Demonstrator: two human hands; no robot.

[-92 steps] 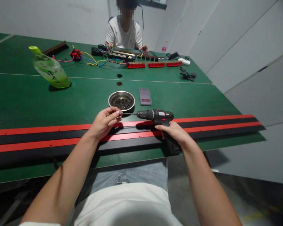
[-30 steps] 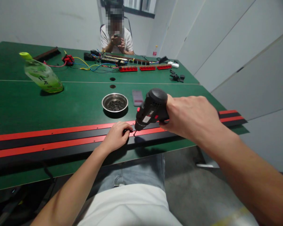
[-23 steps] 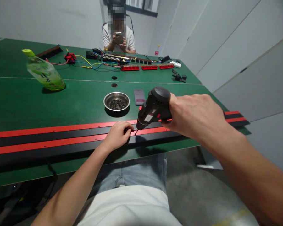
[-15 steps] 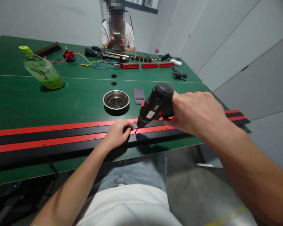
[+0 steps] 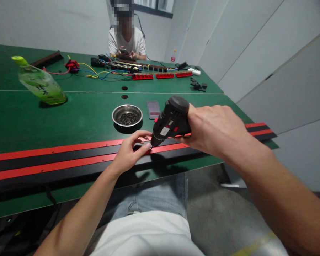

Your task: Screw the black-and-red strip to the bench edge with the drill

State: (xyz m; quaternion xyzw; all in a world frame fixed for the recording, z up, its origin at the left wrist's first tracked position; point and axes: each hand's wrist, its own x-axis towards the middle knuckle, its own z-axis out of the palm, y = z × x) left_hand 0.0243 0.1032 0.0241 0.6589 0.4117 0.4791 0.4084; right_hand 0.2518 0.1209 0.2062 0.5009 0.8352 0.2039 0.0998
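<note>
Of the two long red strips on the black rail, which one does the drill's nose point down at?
The nearer red strip, closest to the person: the black cordless drill in the right hand points at it beside the left hand's fingertips.

Even indoor light, sharp centre.
My drill (image 5: 172,119) throws a soft shadow on the table (image 5: 69,113); edges bow.

Your right hand (image 5: 216,129) grips a drill (image 5: 170,121) of matt black plastic with small glossy red parts and a pale label. Your left hand (image 5: 130,151) rests on long rails (image 5: 56,156), smooth strips painted red and black with a dull sheen. The table (image 5: 69,113) has a flat, matt green top. The bowl (image 5: 127,115) is shiny metal holding dark, grainy small parts. The bottle (image 5: 40,83) is clear, glossy plastic.
</note>
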